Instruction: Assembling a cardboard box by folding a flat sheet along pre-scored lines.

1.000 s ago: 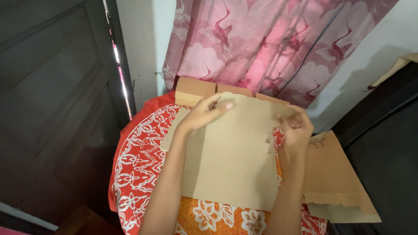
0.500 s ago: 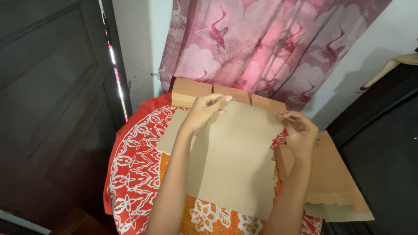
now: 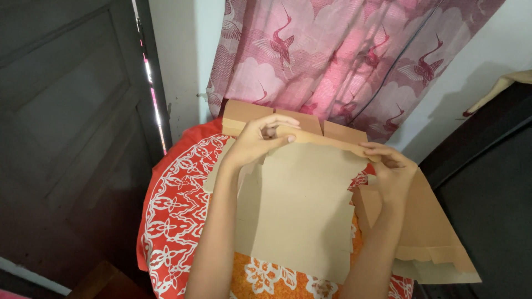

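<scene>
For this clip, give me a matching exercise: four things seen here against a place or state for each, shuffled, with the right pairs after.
Things:
1. left hand
2. right hand
3. second cardboard sheet
4. pink curtain

Places or states:
A. hangs behind the table, printed with birds
B. lies flat at the right side, partly over the table's edge
C. pinches the far fold of the flat cardboard box near its left end
D. grips the same fold at its right end

Pairs: 1-C, 2-D, 3-B, 4-A
</scene>
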